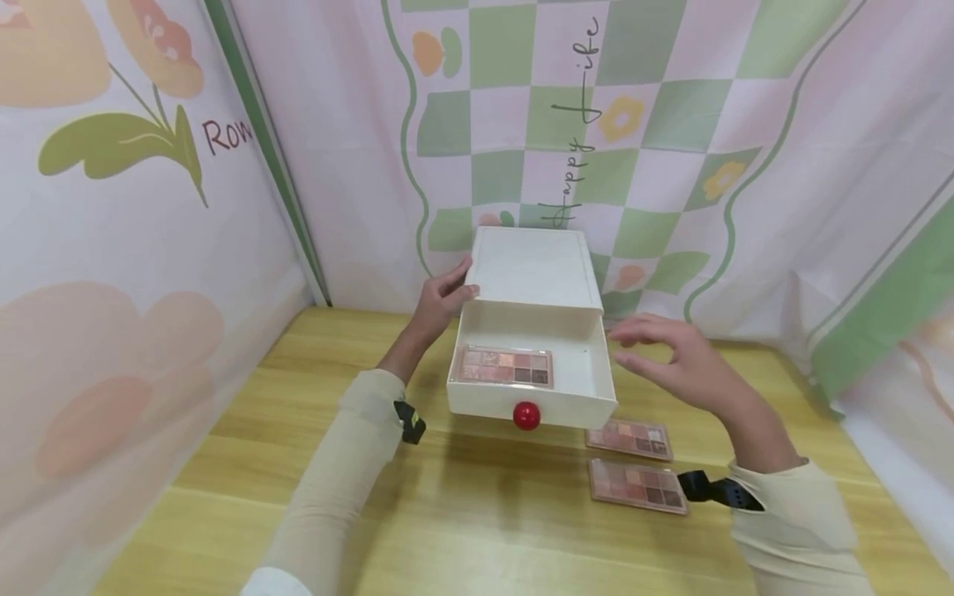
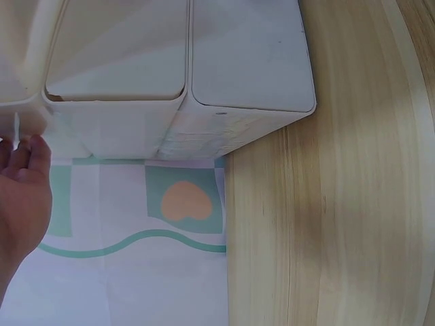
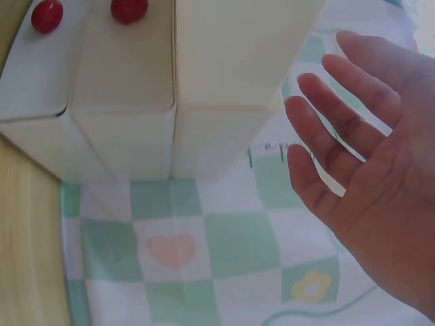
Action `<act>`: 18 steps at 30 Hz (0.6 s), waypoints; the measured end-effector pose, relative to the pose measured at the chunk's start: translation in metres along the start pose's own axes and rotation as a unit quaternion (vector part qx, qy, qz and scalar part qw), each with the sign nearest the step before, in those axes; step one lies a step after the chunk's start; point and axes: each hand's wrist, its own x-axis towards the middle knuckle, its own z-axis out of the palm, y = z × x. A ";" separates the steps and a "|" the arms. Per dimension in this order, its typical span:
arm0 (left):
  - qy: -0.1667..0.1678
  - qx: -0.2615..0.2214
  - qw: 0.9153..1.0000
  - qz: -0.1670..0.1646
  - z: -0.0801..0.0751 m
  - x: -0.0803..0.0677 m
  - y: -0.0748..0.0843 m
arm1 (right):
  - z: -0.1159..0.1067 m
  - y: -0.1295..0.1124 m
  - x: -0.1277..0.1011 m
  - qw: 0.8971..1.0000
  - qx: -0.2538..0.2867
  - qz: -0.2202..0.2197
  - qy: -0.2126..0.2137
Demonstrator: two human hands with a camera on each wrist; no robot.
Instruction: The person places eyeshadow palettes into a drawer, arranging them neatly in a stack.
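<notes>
A white drawer cabinet point(image 1: 532, 265) stands against the back cloth, its top drawer point(image 1: 592, 364) pulled out by a round red knob point(image 1: 526, 415)'s side. Inside the drawer lies an eyeshadow palette point(image 1: 507, 367) with pink and brown pans. My left hand point(image 1: 440, 302) holds the cabinet's left side near the top, thumb at the front edge. Beside the drawer's right wall hovers my right hand point(image 1: 671, 356), holding nothing, its fingers spread in the right wrist view. Two more palettes, one farther back point(image 1: 632, 439) and one nearer point(image 1: 638, 486), lie on the table below that hand.
Lower drawers point(image 3: 126, 75) with red knobs are closed. The wooden table point(image 1: 477, 530) carries everything. Printed cloth walls point(image 1: 358, 165) enclose the back, left and right sides. A dark strap circles each wrist.
</notes>
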 end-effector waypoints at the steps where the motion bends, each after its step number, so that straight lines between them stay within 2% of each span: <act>1: 0.001 0.001 1.000 0.000 0.000 0.000 0.000 | -0.001 0.002 -0.002 1.000 -0.001 0.003 0.000; 13: 0.002 0.000 1.000 -0.004 0.000 0.001 -0.002 | -0.013 0.027 -0.034 0.998 -0.011 0.059 -0.008; 18: 0.004 -0.003 1.000 -0.004 0.000 0.001 -0.003 | -0.012 0.036 -0.046 0.994 -0.015 0.103 -0.016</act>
